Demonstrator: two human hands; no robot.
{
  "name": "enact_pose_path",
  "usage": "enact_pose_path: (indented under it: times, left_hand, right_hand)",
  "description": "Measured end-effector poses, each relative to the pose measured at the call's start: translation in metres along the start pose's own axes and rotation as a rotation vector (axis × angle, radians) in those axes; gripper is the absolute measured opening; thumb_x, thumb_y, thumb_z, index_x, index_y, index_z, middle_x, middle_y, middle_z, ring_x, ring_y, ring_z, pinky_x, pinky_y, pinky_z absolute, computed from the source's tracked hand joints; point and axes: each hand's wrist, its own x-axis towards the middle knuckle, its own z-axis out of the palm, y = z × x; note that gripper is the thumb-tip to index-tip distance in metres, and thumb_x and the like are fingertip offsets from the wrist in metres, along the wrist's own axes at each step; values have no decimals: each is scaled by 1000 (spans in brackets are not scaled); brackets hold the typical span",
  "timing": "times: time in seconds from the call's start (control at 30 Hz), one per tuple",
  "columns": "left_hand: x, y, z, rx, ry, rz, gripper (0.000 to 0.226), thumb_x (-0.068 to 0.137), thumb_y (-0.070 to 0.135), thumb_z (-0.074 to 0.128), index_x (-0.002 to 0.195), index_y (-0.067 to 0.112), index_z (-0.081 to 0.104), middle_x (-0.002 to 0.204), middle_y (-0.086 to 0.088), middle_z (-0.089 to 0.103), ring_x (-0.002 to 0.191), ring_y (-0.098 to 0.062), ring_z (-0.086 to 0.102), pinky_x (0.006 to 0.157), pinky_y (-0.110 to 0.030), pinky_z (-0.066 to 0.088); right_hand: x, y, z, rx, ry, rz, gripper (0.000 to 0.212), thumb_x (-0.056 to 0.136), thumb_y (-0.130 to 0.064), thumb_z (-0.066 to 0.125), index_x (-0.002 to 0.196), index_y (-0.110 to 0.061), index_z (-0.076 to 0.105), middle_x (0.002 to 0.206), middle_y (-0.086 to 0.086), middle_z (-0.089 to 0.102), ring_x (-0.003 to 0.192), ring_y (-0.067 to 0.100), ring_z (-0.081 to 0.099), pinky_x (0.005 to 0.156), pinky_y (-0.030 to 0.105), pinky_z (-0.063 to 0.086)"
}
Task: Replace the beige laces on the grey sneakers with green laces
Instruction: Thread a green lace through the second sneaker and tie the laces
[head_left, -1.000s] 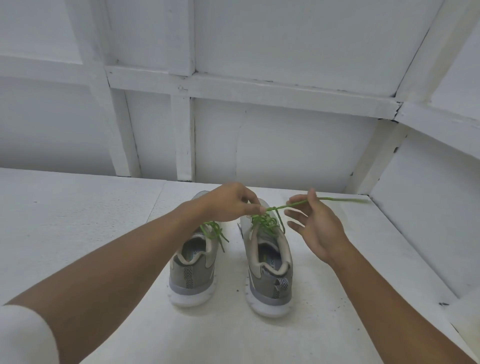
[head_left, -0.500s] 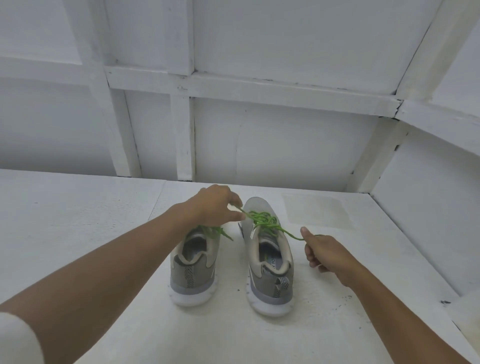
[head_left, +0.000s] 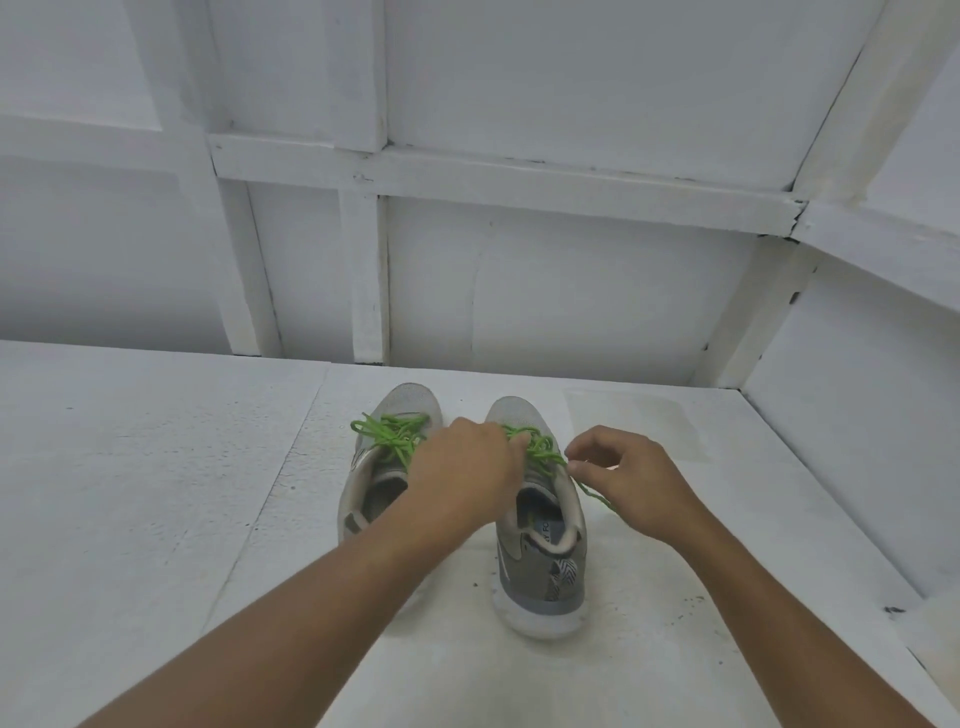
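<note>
Both hands have drawn together over the right sneaker (head_left: 540, 566), which stands on the white desk (head_left: 156, 493). The left hand (head_left: 462, 470) curls onto the green lace (head_left: 540, 447) at the knot. The right hand (head_left: 628, 480) pinches its loose end just beside. The left sneaker (head_left: 410, 402) stands alongside, wearing a tied lace (head_left: 392, 436), also green.

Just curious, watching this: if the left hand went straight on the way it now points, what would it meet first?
The green lace bunched on the right-side sneaker. The left hand seems to have its fingers on it now, though depth is unclear.
</note>
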Motion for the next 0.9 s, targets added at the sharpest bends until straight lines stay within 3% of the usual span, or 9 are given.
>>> enact_pose_path:
  times: [0.17, 0.37, 0.47, 0.57, 0.7, 0.8, 0.9]
  left_hand:
    - [17, -1, 19, -190, -1, -83, 57, 99, 55, 34, 105, 6, 62, 107, -16, 64, 100, -34, 61, 74, -36, 44]
    - [27, 4, 37, -551, 210, -77, 26, 94, 36, 55, 102, 15, 68, 98, -2, 69, 95, -22, 62, 83, -38, 51]
    - [28, 5, 42, -647, 237, -111, 17, 92, 29, 55, 91, 14, 64, 87, 0, 66, 84, -20, 60, 73, -33, 48]
    - [28, 3, 49, -709, 256, -156, 15, 91, 24, 50, 80, 14, 51, 76, 0, 55, 71, -19, 50, 60, -31, 34]
    - [26, 1, 56, -723, 296, -177, 15, 95, 16, 44, 81, 11, 43, 83, -5, 49, 74, -20, 43, 63, -31, 30]
    - [23, 0, 59, -739, 323, -187, 14, 97, 13, 40, 83, 11, 40, 87, -6, 46, 76, -19, 40, 65, -29, 29]
    - [23, -1, 64, -778, 333, -188, 14, 96, 12, 41, 82, 11, 40, 88, -8, 48, 78, -22, 47, 68, -34, 37]
  right_hand:
    - [5, 3, 4, -11, -18, -28, 9, 84, -17, 73, 82, -25, 69, 82, -10, 71, 76, -3, 61, 62, 1, 40]
    - [9, 1, 2, -33, -45, -21, 17, 85, -14, 71, 77, -28, 65, 81, -8, 70, 80, 4, 63, 65, 11, 43]
    - [11, 3, 0, -73, -61, -71, 19, 89, -13, 66, 79, -28, 63, 82, -7, 68, 78, 4, 60, 64, 9, 41]
    - [12, 7, 0, -228, -70, -189, 16, 95, -10, 57, 92, -24, 65, 88, -9, 62, 80, 3, 54, 68, 6, 38]
    - [12, 26, -1, -451, -82, -313, 18, 99, -12, 48, 104, -16, 65, 89, -7, 49, 84, 11, 45, 73, 15, 34]
    - [6, 42, -4, -478, -130, -255, 16, 100, -17, 45, 96, -25, 59, 85, -10, 47, 82, 10, 45, 75, 25, 39]
    - [5, 38, -8, -352, -213, -149, 17, 98, -18, 50, 86, -29, 55, 88, -8, 54, 79, 4, 51, 72, 20, 40]
